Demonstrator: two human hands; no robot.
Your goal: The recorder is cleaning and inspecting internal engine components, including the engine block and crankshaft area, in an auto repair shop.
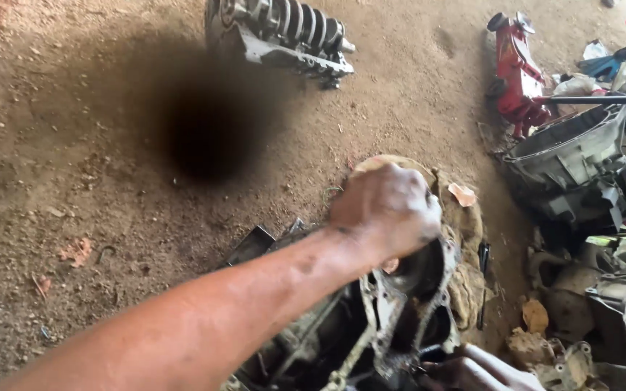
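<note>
The engine block (pixel 371 326), a grimy open casting, lay on the dirt floor (pixel 74 145) at the bottom centre of the view, propped against a lumpy brownish bundle (pixel 465 239). The left hand (pixel 387 206) was closed into a fist over the block's upper rim, though what it clenched was hidden beneath the knuckles. The right hand (pixel 483 371) sat low at the block's near edge, fingers curled on something dark; whether it gripped was unclear. This looked like stripping or fitting work inside the casting, and any further move seemed to call for a steady hold on the rim. The block's cavity showed only shadow. Farther off lay a crankshaft assembly (pixel 280 32), a red jack (pixel 517 72) and a grey housing (pixel 574 156), apparently hollow.
</note>
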